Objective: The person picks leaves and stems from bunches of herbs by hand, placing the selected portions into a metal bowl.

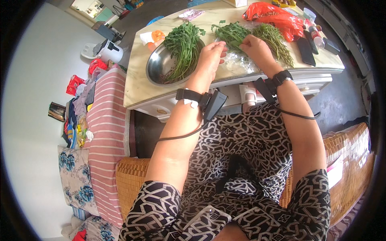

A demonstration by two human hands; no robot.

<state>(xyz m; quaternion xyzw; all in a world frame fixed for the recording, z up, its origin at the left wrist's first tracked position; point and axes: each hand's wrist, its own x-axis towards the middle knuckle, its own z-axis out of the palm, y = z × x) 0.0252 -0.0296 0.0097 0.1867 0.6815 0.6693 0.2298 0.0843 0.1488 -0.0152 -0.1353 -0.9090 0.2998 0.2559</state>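
My left hand (212,57) is beside the right rim of a steel bowl (155,64), its fingers loosely curled and apart, with nothing visible in them. A bunch of leafy greens (184,45) lies in the bowl, leaves towards the far side and stems towards me. My right hand (258,49) pinches at a second pile of leafy greens (232,33), thumb and fingertips together on the leaves. Clear plastic film (239,61) lies partly beneath that pile. Right of it rests a heap of thin green stems (273,40), partly behind my right hand.
The marble-patterned table (137,87) also holds a red plastic bag (276,19), a black phone (305,51), a bottle (316,37) and an orange-and-white packet (152,37). A striped bed (105,120) stands at left. Cables hang from both wrist straps.
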